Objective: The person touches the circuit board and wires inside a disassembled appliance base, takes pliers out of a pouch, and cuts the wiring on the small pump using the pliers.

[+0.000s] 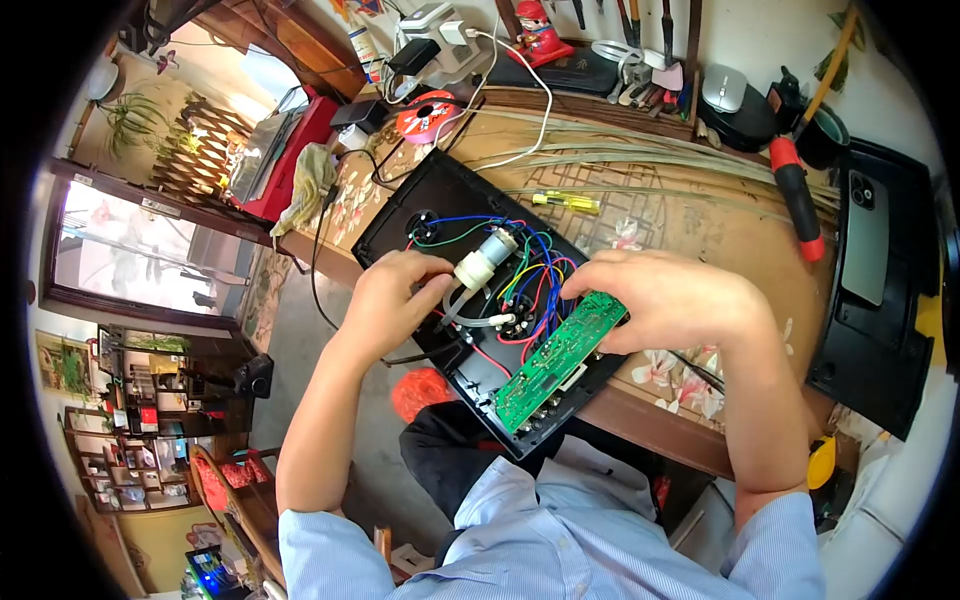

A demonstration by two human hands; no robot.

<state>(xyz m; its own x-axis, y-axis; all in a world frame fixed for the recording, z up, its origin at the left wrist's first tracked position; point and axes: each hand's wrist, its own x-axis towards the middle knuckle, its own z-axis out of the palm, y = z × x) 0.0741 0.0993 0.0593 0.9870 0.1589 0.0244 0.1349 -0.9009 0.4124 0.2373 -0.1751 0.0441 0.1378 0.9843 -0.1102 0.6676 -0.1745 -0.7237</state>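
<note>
A black casing (400, 215) lies open at the table's front edge, with blue, red, green and yellow wires (540, 285) inside. My left hand (395, 295) has its thumb and fingers at the lower end of a white and silver cylindrical pump (485, 260), from which clear tubing (480, 321) runs. At the right side of the casing, my right hand (660, 295) grips the upper end of a green circuit board (555, 360), which is tilted over the casing. The fingertips of this hand are partly hidden behind the board.
A yellow screwdriver (566, 202) and long thin strips (660, 160) lie behind the casing. To the right are a red and black tool (797, 200) and a phone (865, 240) on a black panel (870, 345). A red spool (425, 117) stands at the back left.
</note>
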